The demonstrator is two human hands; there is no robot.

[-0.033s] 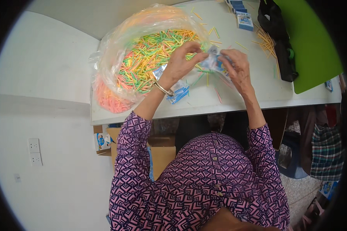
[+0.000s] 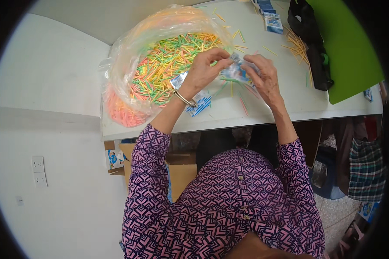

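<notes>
Between my hands, over the table, is a small clear plastic packet with blue print (image 2: 235,74). My left hand (image 2: 206,69) pinches its upper left edge between thumb and forefinger. My right hand (image 2: 265,78) grips its right side with bent fingers. Beside my left hand a big clear plastic bag (image 2: 127,56) gapes, heaped with thin pink, yellow, green and orange sticks (image 2: 168,60). Under my left wrist lie flat blue-and-white packets (image 2: 199,105), partly covered by the wrist. Whether the packet I hold has sticks inside, I cannot make out.
Loose sticks (image 2: 243,105) are scattered on the white table (image 2: 285,103). Several blue-and-white packets (image 2: 273,22) lie at the back. To the right are a pile of orange-yellow sticks (image 2: 296,46), a black object (image 2: 317,64) and a green board (image 2: 350,56). An open cardboard box (image 2: 181,172) stands below.
The packet has shifted a little to the left and its printed side shows more. My right-hand fingers have moved slightly left, closer to my left hand.
</notes>
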